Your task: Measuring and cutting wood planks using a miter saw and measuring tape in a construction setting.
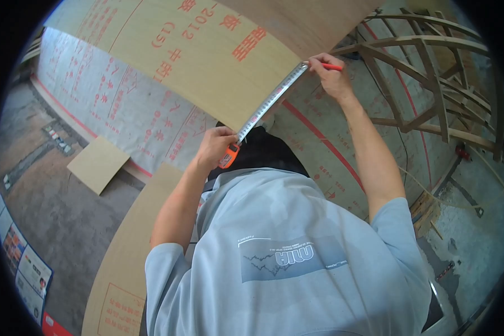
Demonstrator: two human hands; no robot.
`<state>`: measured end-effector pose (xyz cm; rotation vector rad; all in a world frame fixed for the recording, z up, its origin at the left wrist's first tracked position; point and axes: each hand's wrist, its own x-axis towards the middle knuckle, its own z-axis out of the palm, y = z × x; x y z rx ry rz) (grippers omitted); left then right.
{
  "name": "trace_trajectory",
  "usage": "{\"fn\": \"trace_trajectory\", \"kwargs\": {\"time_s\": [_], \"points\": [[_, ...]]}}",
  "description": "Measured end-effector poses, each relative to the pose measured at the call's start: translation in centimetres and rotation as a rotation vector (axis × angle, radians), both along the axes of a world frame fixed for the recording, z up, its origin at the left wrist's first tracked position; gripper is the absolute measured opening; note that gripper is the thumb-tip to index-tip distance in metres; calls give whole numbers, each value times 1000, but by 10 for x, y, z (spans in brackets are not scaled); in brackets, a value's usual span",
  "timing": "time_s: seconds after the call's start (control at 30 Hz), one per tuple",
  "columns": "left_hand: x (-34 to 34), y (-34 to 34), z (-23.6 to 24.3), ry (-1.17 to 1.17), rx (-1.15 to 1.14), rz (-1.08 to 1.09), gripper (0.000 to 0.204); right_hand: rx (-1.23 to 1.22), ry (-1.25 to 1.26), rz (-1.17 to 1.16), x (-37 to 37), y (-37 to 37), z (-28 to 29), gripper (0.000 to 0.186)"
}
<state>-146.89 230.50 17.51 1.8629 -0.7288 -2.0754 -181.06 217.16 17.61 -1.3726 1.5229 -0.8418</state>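
Observation:
An orange tape measure (228, 157) sits in my left hand (215, 145), close to the near corner of a wooden board (224, 73) with red print. Its silver blade (271, 105) is drawn out along the board's right edge. At the blade's far end, my right hand (333, 77) pinches a red pencil-like marker (331, 66) near the board's corner. The fingers of that hand are closed, and whether they also grip the blade's tip I cannot tell.
Curved wooden frames (425, 73) stand at the right. Printed protective sheeting (123, 101) covers the floor under the board. A small board piece (99, 164) lies at the left, beside a longer board (134, 241). A hose or cord (431, 196) trails at the right.

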Motion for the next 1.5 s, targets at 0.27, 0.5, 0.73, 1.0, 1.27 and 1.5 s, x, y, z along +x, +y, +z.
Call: {"fn": "trace_trajectory", "kwargs": {"time_s": [0.27,0.5,0.73,1.0,1.27,1.5], "points": [[2,-3,0,20,-6,-8,9,12,47,24,6,-1,16,21],[0,-1,-3,45,3,5,7,-1,107,18,4,-3,17,21],[0,7,-5,30,-6,23,7,8,101,23,7,1,14,22],[6,-9,2,0,-23,33,9,-7,150,35,15,-13,21,21],[-4,10,-6,4,-31,7,9,-19,104,21,3,2,17,22],[1,2,-5,5,-42,-6,9,-33,187,65,4,-2,16,22]]}}
